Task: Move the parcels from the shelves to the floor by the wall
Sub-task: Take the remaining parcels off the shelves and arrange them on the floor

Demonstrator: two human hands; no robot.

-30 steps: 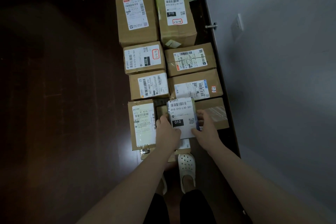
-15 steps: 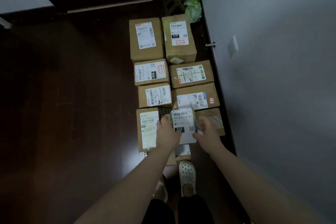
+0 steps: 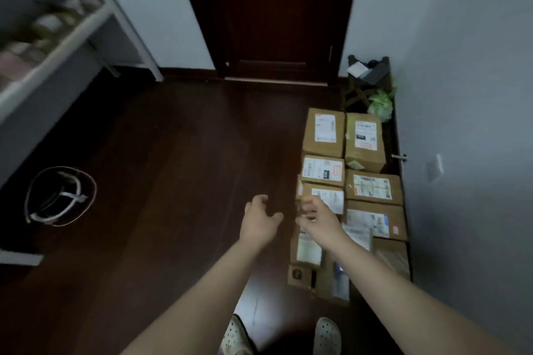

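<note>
Several brown cardboard parcels [image 3: 372,187] with white shipping labels lie in two rows on the dark wooden floor along the right wall [image 3: 461,124]. The small parcel with the large white label [image 3: 357,236] rests on top of the near boxes. My left hand [image 3: 259,220] hovers over bare floor to the left of the rows, fingers loosely curled, holding nothing. My right hand [image 3: 318,217] hangs above the near parcels, fingers relaxed and holding nothing. A white shelf unit [image 3: 57,37] stands at the upper left; what is on it is blurred.
A dark wooden door [image 3: 268,17] closes off the far end. A small stool with items and a green bag [image 3: 380,104] sits in the corner behind the parcels. A round basket [image 3: 60,196] stands on the floor at left. A metal door stop [image 3: 399,156] sticks out from the right skirting.
Both hands have let go of the small labelled parcel and lifted away from it. The view has swung up and left, bringing the door and shelf unit into sight.
</note>
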